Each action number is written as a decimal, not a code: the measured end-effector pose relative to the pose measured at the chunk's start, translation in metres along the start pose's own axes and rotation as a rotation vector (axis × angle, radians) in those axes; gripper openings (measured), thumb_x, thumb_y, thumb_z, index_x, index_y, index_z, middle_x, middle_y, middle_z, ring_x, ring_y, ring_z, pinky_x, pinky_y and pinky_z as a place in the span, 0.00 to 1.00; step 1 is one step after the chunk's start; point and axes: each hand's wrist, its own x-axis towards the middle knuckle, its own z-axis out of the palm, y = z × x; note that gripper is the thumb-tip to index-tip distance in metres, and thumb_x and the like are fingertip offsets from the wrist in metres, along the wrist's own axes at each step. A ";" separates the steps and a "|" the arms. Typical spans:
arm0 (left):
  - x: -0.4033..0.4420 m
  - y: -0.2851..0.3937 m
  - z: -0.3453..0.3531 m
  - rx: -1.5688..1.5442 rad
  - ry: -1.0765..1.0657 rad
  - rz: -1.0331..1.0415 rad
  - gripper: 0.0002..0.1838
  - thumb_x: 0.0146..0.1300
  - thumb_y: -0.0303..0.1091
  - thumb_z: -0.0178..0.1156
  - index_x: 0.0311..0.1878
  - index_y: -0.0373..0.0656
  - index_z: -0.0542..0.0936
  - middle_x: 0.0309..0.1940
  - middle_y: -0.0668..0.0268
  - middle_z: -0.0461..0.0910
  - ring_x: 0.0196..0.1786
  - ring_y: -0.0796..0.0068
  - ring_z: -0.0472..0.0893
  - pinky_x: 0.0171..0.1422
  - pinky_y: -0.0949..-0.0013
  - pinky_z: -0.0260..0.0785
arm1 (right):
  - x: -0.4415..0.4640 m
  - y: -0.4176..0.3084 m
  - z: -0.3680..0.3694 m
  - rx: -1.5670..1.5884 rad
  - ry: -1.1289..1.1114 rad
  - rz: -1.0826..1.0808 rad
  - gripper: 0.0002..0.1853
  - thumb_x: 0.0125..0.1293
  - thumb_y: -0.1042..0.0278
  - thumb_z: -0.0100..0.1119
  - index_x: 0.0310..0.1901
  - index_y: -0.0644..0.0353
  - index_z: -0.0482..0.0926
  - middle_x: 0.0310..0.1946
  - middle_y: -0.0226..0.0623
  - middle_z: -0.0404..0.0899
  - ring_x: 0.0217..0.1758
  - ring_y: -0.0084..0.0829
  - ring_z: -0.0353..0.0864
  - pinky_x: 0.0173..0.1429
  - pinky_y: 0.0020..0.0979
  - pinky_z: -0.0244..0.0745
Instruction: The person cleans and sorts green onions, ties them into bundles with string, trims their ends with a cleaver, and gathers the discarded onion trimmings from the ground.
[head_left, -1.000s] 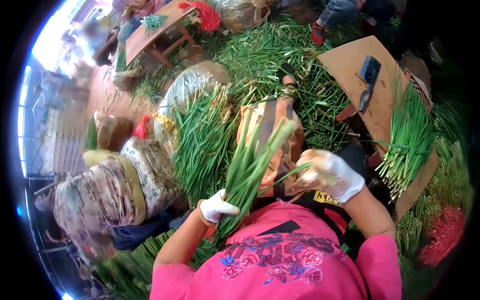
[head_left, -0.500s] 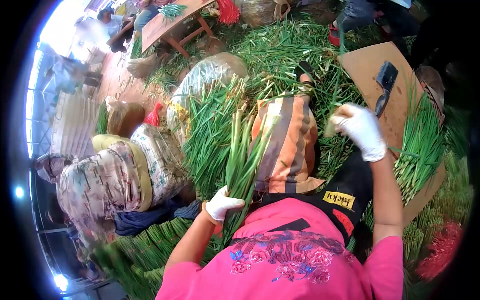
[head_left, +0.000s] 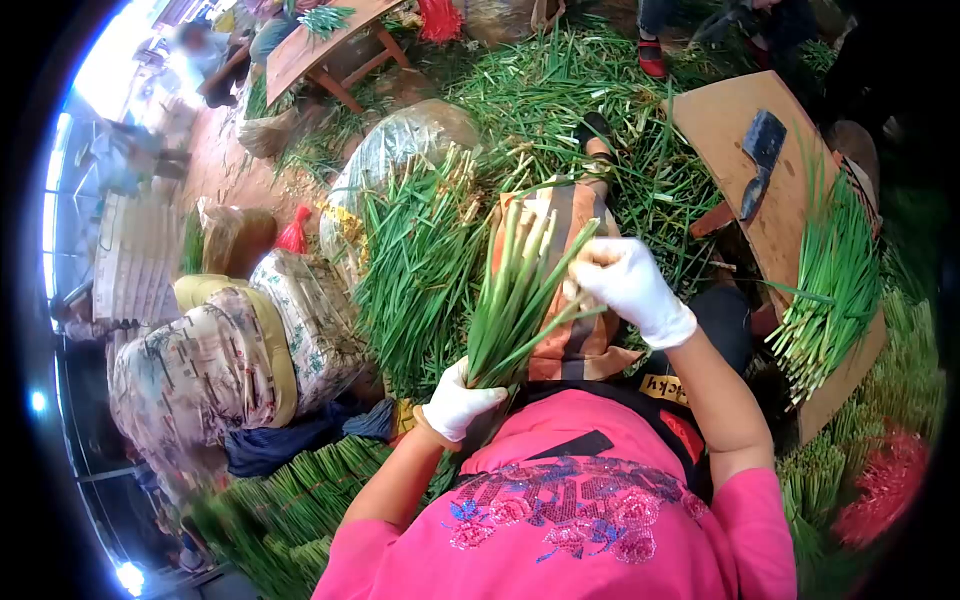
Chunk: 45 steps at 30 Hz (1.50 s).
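My left hand (head_left: 462, 402), in a white glove, is wrapped around the lower part of a bunch of green stalks (head_left: 500, 310) with pale ends, like garlic chives. The bunch points up and away from me, over a striped cloth (head_left: 575, 340) on my lap. My right hand (head_left: 632, 288), gloved too, is closed in a pinch at the bunch's right side, where a stalk (head_left: 575, 314) slants out beside the fingertips. The exact grip is partly hidden by the fingers.
A cleaver (head_left: 764, 160) lies on a wooden board (head_left: 700, 110) at right, with cut chives (head_left: 835, 290) along its edge. Loose leaves (head_left: 560, 90) cover the floor ahead. A green heap (head_left: 415, 270) lies left, near a seated person's patterned clothing (head_left: 200, 360).
My right hand has come left from near the board to the bunch; a pale strip hung from its fingers before. The bunch has tilted slightly, still in my left hand.
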 end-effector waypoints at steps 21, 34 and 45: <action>-0.002 0.025 0.006 -0.141 -0.093 -0.186 0.33 0.39 0.28 0.71 0.54 0.34 0.74 0.37 0.61 0.80 0.37 0.67 0.80 0.44 0.69 0.72 | -0.002 0.042 0.009 0.157 -0.044 0.063 0.08 0.62 0.67 0.58 0.37 0.63 0.80 0.30 0.34 0.81 0.35 0.29 0.81 0.41 0.30 0.75; 0.004 0.034 -0.005 -0.334 -0.196 -0.130 0.37 0.34 0.33 0.73 0.53 0.32 0.73 0.31 0.59 0.79 0.31 0.68 0.80 0.35 0.70 0.73 | 0.000 0.025 0.023 -0.101 -0.039 -0.109 0.29 0.57 0.62 0.64 0.60 0.58 0.70 0.35 0.40 0.82 0.38 0.31 0.82 0.42 0.28 0.74; -0.006 0.052 -0.009 -0.301 -0.060 0.079 0.38 0.36 0.34 0.73 0.55 0.33 0.71 0.32 0.63 0.77 0.30 0.69 0.76 0.32 0.71 0.68 | 0.069 0.079 0.020 -0.979 0.466 -0.511 0.36 0.58 0.48 0.60 0.65 0.58 0.65 0.69 0.49 0.58 0.68 0.46 0.62 0.67 0.48 0.58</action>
